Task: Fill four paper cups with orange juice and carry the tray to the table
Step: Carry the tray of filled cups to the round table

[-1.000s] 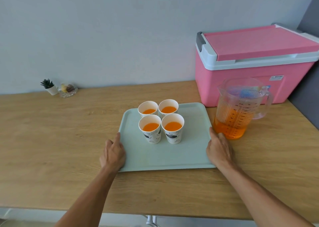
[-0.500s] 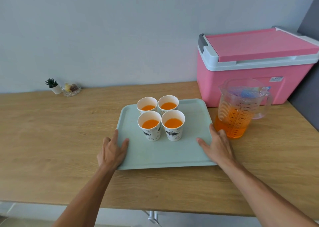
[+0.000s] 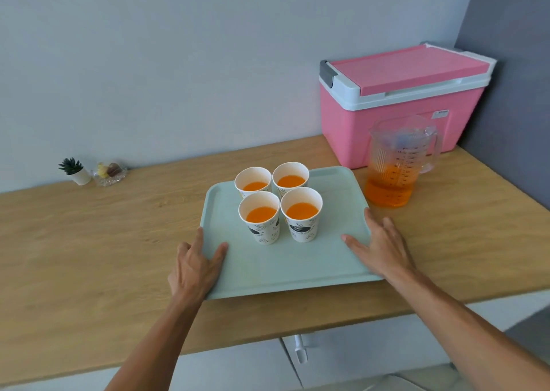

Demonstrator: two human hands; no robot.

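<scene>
Bearing four juice-filled printed paper cups (image 3: 303, 230), the mint tray (image 3: 285, 267) is pinched by left hand (image 3: 195, 268) and right hand (image 3: 384, 251).

Bright, soft, even light fills the view, and shadows stay faint: a thin dark band lies under the near edge of the tray (image 3: 297, 274), and the paper cups (image 3: 301, 215) throw pale smudges onto it. Light passes through the pitcher (image 3: 390, 188), so its juice glows orange. The side wall (image 3: 512, 63) reads darker than the back wall. The wide lens tilts the counter (image 3: 89, 271) and leans the corner; the cup print and the small plant (image 3: 71, 169) look soft.
</scene>
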